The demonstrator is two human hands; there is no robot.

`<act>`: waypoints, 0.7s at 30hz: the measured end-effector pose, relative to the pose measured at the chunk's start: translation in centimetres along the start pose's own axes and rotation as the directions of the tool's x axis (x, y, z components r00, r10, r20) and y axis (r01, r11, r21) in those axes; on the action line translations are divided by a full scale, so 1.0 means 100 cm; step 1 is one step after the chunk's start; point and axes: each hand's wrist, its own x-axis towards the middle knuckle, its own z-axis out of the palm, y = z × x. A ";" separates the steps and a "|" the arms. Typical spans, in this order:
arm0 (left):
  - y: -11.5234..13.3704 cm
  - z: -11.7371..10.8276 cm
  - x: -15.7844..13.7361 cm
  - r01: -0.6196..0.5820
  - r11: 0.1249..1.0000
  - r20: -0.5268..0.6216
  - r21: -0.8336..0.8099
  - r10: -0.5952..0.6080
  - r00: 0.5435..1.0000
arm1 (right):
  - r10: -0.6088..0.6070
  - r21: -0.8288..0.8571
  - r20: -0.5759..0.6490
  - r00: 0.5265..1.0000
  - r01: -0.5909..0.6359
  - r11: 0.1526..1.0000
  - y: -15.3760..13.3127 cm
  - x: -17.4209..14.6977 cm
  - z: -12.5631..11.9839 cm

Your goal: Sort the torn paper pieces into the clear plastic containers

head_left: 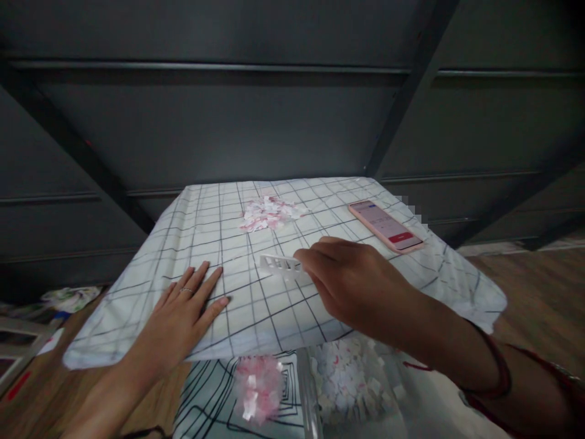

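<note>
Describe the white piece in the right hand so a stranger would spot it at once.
Find the grid-patterned cloth, then the right hand over it. A white slotted piece juts leftward from that hand's grip. Its row of openings sets it apart from the loose white-and-pink scraps farther back on the cloth.

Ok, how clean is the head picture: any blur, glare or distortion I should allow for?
Head view: dim, darkest at the upper right; the white slotted piece in the right hand looks soft; text on the phone is unreadable; blocky pixels mar the edge of the tablecloth beside it; bright patches on the pink bundle may be glare; the wide lens seems to stretch the edges.
</note>
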 end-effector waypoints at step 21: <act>-0.007 -0.005 -0.011 0.022 1.000 0.039 -0.004 -0.021 0.999 | -0.264 0.100 -0.077 0.961 0.271 0.957 -0.029 -0.015 -0.018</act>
